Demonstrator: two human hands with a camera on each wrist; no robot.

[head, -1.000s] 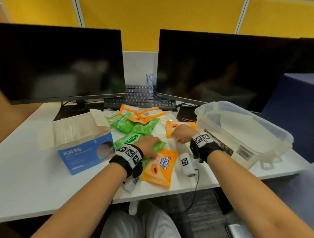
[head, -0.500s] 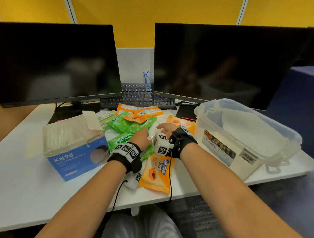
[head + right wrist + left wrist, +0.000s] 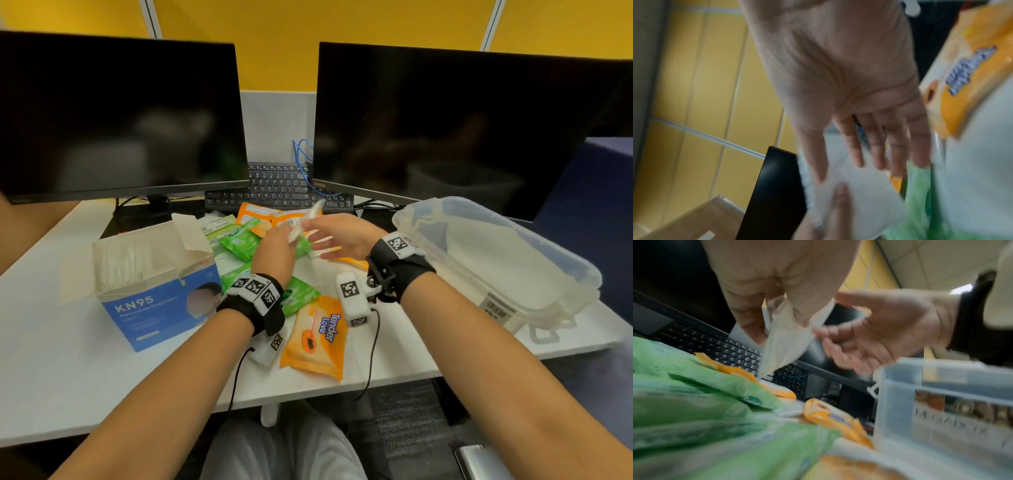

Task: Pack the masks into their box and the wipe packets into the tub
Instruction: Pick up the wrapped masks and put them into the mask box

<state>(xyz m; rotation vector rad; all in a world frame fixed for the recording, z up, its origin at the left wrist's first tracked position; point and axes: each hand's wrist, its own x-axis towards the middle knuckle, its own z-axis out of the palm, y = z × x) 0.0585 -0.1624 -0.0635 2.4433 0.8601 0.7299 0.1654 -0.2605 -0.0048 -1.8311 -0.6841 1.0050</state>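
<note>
White mask (image 3: 305, 222) pinched in left hand (image 3: 274, 251) grip (tip upward), right hand (image 3: 342, 236) beside

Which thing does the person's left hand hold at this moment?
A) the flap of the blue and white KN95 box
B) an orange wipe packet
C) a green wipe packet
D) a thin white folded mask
D: in the left wrist view the left hand pinches a thin white folded mask above the packets, while the right hand is spread open beside it.

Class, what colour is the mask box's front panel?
Blue with white lettering; the mask box shows best in the head view.
</note>
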